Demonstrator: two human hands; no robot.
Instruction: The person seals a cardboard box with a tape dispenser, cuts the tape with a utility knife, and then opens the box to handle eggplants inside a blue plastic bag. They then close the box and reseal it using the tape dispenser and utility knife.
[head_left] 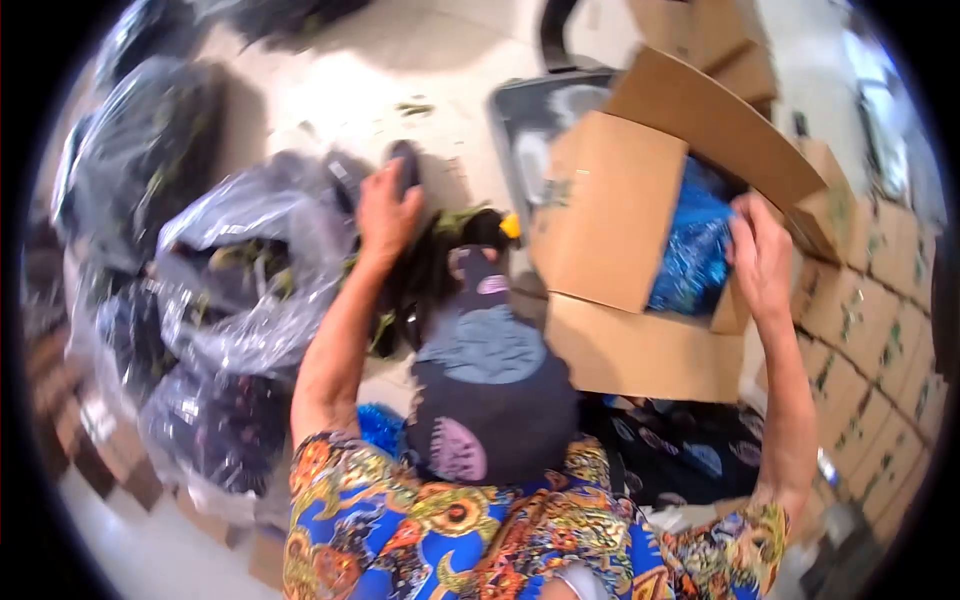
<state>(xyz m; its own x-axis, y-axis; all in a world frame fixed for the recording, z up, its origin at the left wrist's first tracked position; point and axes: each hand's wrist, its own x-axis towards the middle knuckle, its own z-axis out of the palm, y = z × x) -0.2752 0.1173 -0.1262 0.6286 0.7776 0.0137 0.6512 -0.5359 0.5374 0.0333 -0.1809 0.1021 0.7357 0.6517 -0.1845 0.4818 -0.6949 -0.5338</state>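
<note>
My left hand (386, 218) is closed around a dark, sole-shaped slipper (404, 166), beside a large clear plastic bag (305, 210). A second dark, similar shape (345, 182) lies just left of my fingers. On the other side, my right hand (762, 252) reaches over the edge of an open cardboard box (610, 215), its fingers curled on a crinkled blue plastic bag (692, 245) inside. Dark cloth with pink and grey prints (500, 400) covers my lap. Dark and greenish pieces (440, 265) lie in a heap beyond it, near a small yellow object (512, 226).
More filled plastic bags (150, 160) crowd the left side. A grey cart platform (515, 135) stands behind the box. Stacked cartons (870, 320) line the right, and printed dark fabric (680, 450) lies below the box. Green scraps (413, 107) are on the floor.
</note>
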